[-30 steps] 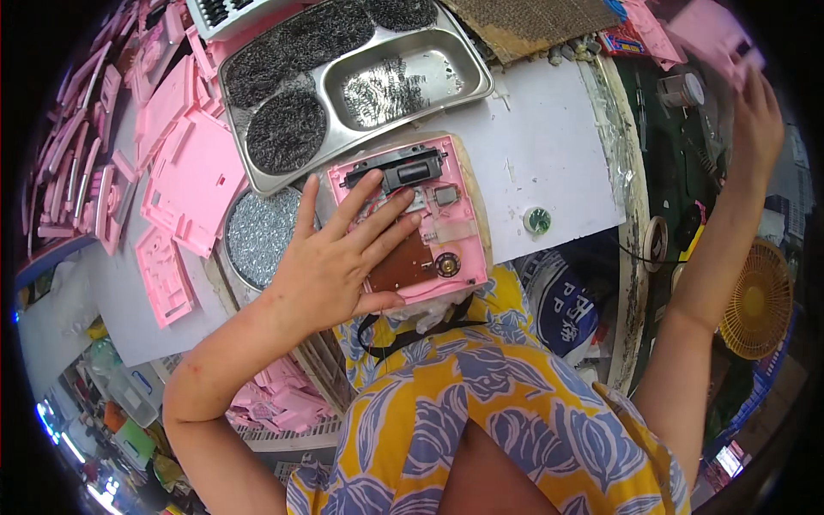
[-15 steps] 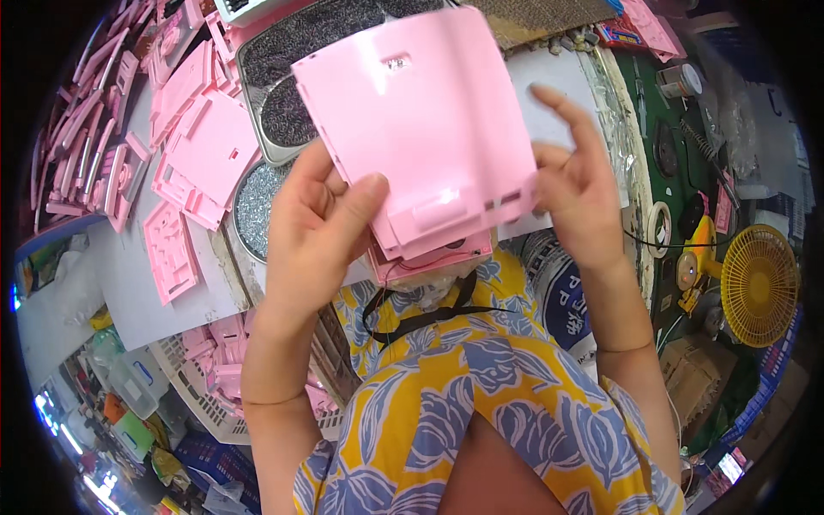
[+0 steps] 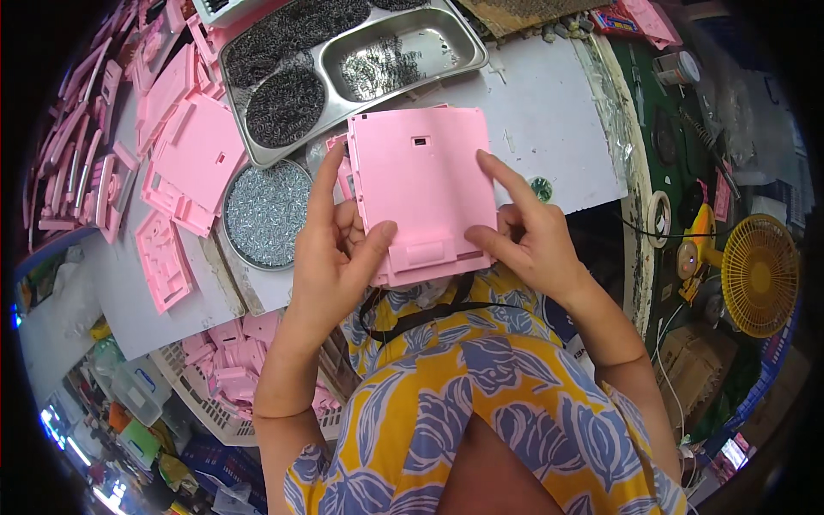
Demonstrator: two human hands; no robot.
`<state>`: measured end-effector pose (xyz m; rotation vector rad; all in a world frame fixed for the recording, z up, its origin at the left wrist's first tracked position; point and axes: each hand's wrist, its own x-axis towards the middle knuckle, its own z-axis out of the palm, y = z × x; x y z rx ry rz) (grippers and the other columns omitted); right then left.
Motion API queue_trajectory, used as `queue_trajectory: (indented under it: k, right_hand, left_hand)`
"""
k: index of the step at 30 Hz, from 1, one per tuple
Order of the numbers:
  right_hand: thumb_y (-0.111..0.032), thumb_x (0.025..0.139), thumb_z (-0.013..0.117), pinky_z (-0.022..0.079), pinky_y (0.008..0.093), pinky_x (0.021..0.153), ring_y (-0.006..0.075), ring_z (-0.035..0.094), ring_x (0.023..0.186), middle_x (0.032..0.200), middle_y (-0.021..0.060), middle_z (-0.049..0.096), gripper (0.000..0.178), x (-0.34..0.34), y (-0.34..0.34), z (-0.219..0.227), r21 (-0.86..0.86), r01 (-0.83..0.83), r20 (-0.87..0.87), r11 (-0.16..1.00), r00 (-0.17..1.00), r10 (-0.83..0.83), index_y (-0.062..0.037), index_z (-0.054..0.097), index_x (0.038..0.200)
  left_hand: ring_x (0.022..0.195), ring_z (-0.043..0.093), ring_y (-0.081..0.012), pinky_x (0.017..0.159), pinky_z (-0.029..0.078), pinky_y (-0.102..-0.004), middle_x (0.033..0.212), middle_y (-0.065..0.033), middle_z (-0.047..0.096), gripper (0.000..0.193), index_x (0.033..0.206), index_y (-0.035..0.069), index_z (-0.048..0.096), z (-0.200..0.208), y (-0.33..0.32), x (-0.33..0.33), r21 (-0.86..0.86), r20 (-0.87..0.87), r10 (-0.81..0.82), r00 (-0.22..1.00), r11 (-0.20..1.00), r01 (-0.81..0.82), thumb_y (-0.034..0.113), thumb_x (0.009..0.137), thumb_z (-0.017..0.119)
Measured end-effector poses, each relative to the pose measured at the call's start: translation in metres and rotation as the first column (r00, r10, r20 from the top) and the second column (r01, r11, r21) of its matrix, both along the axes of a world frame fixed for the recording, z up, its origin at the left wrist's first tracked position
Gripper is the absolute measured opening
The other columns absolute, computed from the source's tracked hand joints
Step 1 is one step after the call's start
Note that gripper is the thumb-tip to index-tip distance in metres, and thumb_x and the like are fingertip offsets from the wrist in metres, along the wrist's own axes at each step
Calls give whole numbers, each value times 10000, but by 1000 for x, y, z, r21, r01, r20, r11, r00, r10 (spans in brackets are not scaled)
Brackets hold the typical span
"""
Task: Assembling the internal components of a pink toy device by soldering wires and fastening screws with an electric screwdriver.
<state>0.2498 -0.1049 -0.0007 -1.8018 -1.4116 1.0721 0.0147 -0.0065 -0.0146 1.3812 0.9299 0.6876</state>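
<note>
A pink plastic panel (image 3: pixel 425 193) with a small rectangular slot near its far end and a raised ledge at its near end is held in front of my body. My left hand (image 3: pixel 339 245) grips its left edge, thumb on top and fingers beneath. My right hand (image 3: pixel 536 236) closes on the right side, thumb near the ledge and index finger along the edge. Part of another pink piece (image 3: pixel 342 167) shows from under the panel's left side; most of it is hidden.
Beyond the panel lies a metal compartment tray (image 3: pixel 470 53) of small dark springs. A round dish of small silvery screws (image 3: pixel 268 206) stands left. Pink plastic parts (image 3: pixel 202 150) pile up far left, with more in a white basket (image 3: pixel 232 429). At right is a yellow fan (image 3: pixel 760 275).
The panel has come down and toward me, revealing the metal tray's right compartment. My right index finger, raised before, now rests along the panel's edge.
</note>
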Motion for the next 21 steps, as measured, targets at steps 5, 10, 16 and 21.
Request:
queue_trajectory:
  k: [5,10,16,21]
  right_hand:
    - [-77,850,782,506,277,725,116,652,790,858,66,694,695,8,-13,16,286,149,-299,946,953,-59,40,472,1462]
    - [-116,848,767,555,317,735,201,712,800,933,137,749,366,47,58,96,347,-468,12,812,868,496,62,709,1163]
    - [-75,951,673,562,308,707,158,700,915,1047,54,697,436,49,139,120,823,-332,121,460,895,429,8,565,1365]
    - [-67,915,710,487,237,665,93,621,733,856,53,695,841,18,59,44,406,51,-251,913,966,57,-29,215,1594]
  left_hand:
    - [911,611,-112,756,482,-238,1159,-104,644,954,1602,12,194,31,-15,-22,234,-209,-55,976,967,105,128,867,791]
    - [1226,588,-282,1068,427,-402,1398,-169,587,1078,1550,-22,331,103,36,-16,825,-120,176,977,565,-1,393,735,903]
    - [1118,671,-222,985,511,-318,1288,-174,667,622,1460,-50,488,136,67,9,380,-93,-160,983,907,183,71,893,714]
    - [1183,652,-234,969,547,-314,1355,-215,613,620,1507,-119,328,59,48,-1,152,206,223,953,955,-256,40,985,621]
